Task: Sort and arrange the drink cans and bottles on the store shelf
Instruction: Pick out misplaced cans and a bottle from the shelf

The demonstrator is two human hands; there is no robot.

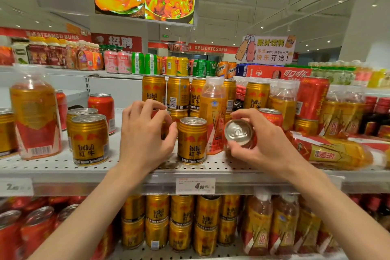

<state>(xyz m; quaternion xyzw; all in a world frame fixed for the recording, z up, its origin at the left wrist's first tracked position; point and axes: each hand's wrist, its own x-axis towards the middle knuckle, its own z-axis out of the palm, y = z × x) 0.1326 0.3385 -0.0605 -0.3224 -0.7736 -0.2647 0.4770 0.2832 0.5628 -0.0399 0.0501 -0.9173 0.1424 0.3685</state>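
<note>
My right hand [263, 145] grips a red can [239, 132] tipped toward me, so its silver top faces the camera. My left hand [145, 133] curls round a can [166, 126] that it mostly hides; a strip of red and gold shows past the fingers. Between the hands a gold Red Bull can [192, 140] stands upright near the front of the white perforated shelf [147, 167]. Behind it stands an orange-labelled drink bottle [213, 112]. More gold cans [178, 93] are stacked at the back.
Two gold cans [89, 138] and a large bottle [34, 112] stand at the left, with red cans [102, 110] behind. A bottle [329, 150] lies on its side at the right. A price tag [195, 186] hangs on the shelf edge. The lower shelf holds several cans and bottles.
</note>
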